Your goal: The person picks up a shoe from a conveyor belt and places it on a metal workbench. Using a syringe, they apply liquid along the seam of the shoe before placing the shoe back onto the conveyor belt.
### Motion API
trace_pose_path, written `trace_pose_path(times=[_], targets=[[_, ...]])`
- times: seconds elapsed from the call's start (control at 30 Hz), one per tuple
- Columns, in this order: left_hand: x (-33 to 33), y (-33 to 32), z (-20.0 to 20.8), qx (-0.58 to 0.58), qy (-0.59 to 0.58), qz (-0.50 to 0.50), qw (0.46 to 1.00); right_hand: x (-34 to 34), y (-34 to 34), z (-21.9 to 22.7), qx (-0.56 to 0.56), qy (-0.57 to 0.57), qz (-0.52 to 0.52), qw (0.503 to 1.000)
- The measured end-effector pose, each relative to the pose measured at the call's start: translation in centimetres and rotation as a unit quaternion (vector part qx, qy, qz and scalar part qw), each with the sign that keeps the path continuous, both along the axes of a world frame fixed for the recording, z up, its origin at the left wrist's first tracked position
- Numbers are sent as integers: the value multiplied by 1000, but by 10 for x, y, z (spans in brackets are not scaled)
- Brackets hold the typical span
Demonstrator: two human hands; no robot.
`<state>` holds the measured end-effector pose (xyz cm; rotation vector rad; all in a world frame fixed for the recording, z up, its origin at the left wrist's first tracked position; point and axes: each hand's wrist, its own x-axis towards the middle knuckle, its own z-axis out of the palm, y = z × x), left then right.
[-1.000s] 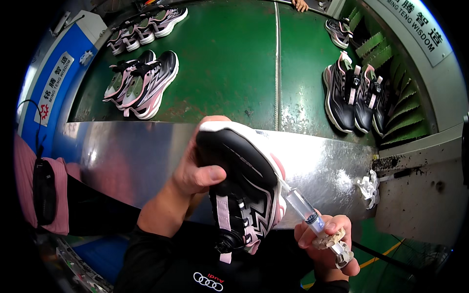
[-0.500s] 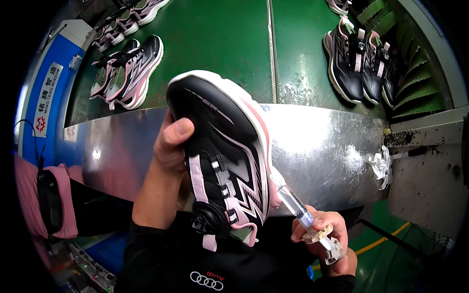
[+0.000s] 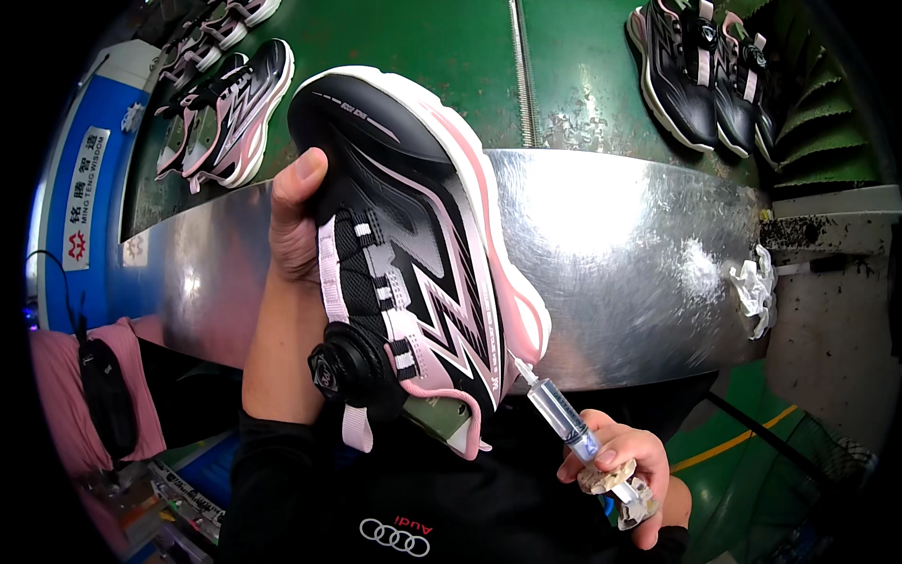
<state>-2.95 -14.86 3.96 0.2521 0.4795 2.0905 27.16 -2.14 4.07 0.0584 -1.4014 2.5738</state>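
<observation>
A black and pink sneaker (image 3: 413, 235) with a white and pink sole is held up in front of me, toe pointing away. My left hand (image 3: 299, 211) is closed on its left side; the thumb shows and the other fingers are hidden behind the shoe. My right hand (image 3: 625, 465) grips a clear syringe (image 3: 561, 414), its flange and plunger end wrapped in crusted, whitish material. The syringe tip meets the shoe at the seam between upper and sole, near the heel. A round black dial (image 3: 348, 362) sits on the shoe's tongue.
A shiny metal plate (image 3: 620, 310) lies across the bench edge, with a crumpled white tissue (image 3: 754, 291) at its right. On the green belt (image 3: 404, 38) behind, similar sneakers stand at left (image 3: 240, 122) and right (image 3: 676, 85). Green bristle-like strips (image 3: 827, 132) line the right side.
The shoe has turned to show more of its side and moved slightly left and away. The syringe tip has moved lower, closer to the heel end of the sole seam.
</observation>
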Motion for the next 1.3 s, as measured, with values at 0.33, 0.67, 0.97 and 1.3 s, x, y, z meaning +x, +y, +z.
trace_pose_path(times=[0.33,0.67,0.97,1.3], targets=[[-6,0,-4,-60,17,23,998,13,3,-18,33,16,14,999],[-22,-11,-9,-162,-7,32,986,14,-6,-33,13,33,-27,999],[-43,-84,-19,-330,143,75,930,1,-5,-38,27,30,-25,999],[-7,-148,-7,-392,187,41,900,-21,-6,-34,133,40,-39,989]])
